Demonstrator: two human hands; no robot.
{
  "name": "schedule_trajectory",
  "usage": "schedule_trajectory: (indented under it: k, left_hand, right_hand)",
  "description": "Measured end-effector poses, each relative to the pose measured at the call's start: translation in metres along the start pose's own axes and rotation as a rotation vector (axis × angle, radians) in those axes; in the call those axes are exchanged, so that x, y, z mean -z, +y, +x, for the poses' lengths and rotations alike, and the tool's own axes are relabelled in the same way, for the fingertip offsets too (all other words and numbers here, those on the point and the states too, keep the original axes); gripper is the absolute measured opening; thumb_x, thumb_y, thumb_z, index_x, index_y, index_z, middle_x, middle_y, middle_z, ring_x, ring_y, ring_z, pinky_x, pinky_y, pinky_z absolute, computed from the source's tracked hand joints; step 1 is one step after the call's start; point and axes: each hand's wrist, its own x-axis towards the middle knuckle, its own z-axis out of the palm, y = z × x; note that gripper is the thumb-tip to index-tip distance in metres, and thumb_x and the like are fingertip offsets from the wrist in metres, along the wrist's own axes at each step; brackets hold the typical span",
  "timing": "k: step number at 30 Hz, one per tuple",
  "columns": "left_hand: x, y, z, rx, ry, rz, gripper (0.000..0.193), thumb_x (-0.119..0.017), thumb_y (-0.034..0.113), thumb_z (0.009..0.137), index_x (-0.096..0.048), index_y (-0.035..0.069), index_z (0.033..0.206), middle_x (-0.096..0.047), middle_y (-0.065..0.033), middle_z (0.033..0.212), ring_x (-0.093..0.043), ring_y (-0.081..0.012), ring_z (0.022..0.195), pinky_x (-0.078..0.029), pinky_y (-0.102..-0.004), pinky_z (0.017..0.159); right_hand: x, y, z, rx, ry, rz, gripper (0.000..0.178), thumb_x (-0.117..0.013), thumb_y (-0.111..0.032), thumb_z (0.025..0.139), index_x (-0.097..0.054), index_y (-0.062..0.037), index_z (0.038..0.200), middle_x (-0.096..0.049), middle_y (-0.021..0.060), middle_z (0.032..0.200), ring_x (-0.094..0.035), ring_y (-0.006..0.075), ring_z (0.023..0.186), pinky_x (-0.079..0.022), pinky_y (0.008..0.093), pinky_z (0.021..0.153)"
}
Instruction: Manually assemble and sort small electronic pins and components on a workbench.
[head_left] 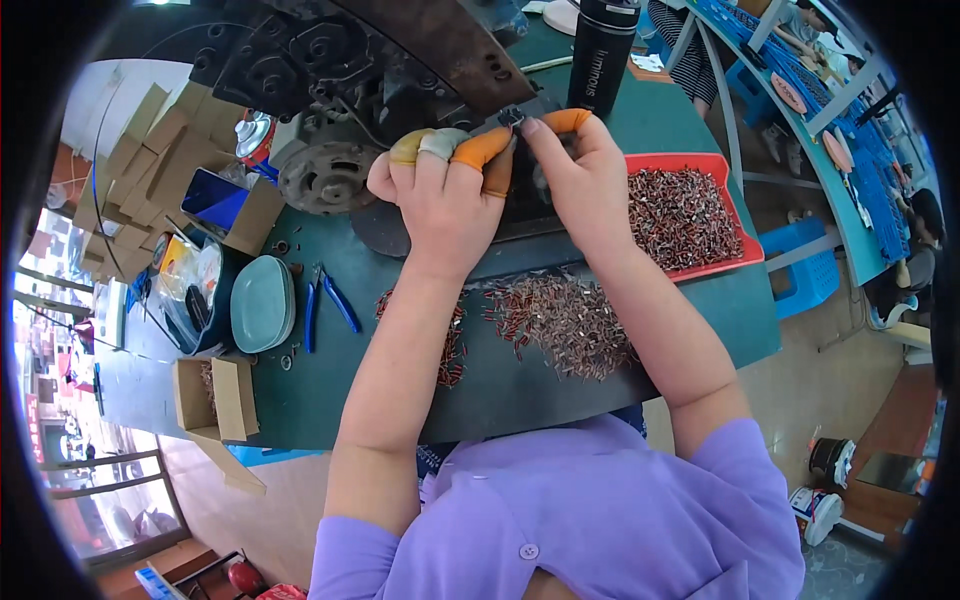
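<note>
Both my hands are raised to the working head of a dark, greasy machine (400, 90). My left hand (445, 200) is closed, its fingers bent and wearing yellow, white and orange finger covers. My right hand (585, 175) is pinched, thumb against an index finger in an orange cover. The fingertips of both meet at a small dark piece (512, 117) under the machine's brown metal arm (480, 60). Whatever lies between them is too small to name. Below my forearms lie a heap of small metal-and-brown parts (570, 325) and a smaller reddish pile (452, 350).
A red tray (755, 252) full of small parts is right of my right hand, with a black bottle (602, 60) behind it. Blue-handled pliers (325, 300), stacked teal plates (264, 305), a tub (205, 300) and an open carton (235, 398) stand left. Other people sit at the far right.
</note>
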Motion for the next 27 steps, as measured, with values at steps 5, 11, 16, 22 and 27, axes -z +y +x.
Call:
schedule_trajectory:
  k: [5,11,16,22,27]
  left_hand:
    - [-0.007,-0.002,0.0,-0.024,0.018,0.015,0.024,-0.082,0.025,0.067,-0.064,0.019,0.082,-0.057,0.0005,0.096,-0.052,-0.0221,0.092,-0.029,-0.0403,0.08]
    - [-0.01,-0.005,-0.003,-0.048,0.047,0.011,0.024,-0.081,0.022,0.063,-0.062,0.018,0.078,-0.061,0.0018,0.094,-0.052,-0.0212,0.091,-0.027,-0.0405,0.078]
    - [-0.013,-0.005,-0.005,-0.044,0.043,-0.004,0.025,-0.079,0.022,0.059,-0.062,0.019,0.076,-0.062,0.0033,0.092,-0.052,-0.0217,0.089,-0.027,-0.0412,0.078]
    - [-0.014,-0.005,-0.004,-0.037,0.052,-0.005,0.025,-0.08,0.022,0.061,-0.058,0.019,0.073,-0.059,0.0032,0.087,-0.05,-0.0222,0.088,-0.027,-0.0415,0.078]
    - [-0.016,-0.004,-0.003,-0.035,0.044,-0.013,0.026,-0.08,0.022,0.061,-0.058,0.019,0.074,-0.059,0.0032,0.088,-0.049,-0.022,0.089,-0.027,-0.0414,0.079]
  right_hand:
    - [-0.004,0.002,0.005,0.001,0.021,0.009,0.017,-0.069,-0.018,0.09,-0.061,-0.0033,0.093,-0.059,-0.0041,0.077,-0.047,0.0002,0.062,-0.035,0.0174,0.053]
    - [-0.002,-0.006,0.006,-0.139,-0.034,0.201,0.016,-0.07,-0.016,0.088,-0.061,-0.0048,0.093,-0.059,-0.0041,0.078,-0.047,0.0001,0.063,-0.034,0.0173,0.052]
    - [-0.003,-0.006,0.008,-0.13,-0.019,0.241,0.016,-0.071,-0.014,0.086,-0.062,-0.0037,0.094,-0.062,-0.0025,0.077,-0.049,0.0014,0.06,-0.037,0.0187,0.051]
    - [-0.003,-0.006,0.008,-0.116,-0.023,0.248,0.016,-0.071,-0.013,0.086,-0.062,-0.0035,0.094,-0.062,-0.0027,0.078,-0.049,0.0012,0.06,-0.037,0.0185,0.051]
    - [0.0,-0.004,0.008,-0.139,-0.03,0.242,0.017,-0.072,-0.015,0.086,-0.063,-0.004,0.095,-0.062,-0.0023,0.083,-0.05,0.0003,0.069,-0.035,0.0159,0.056]
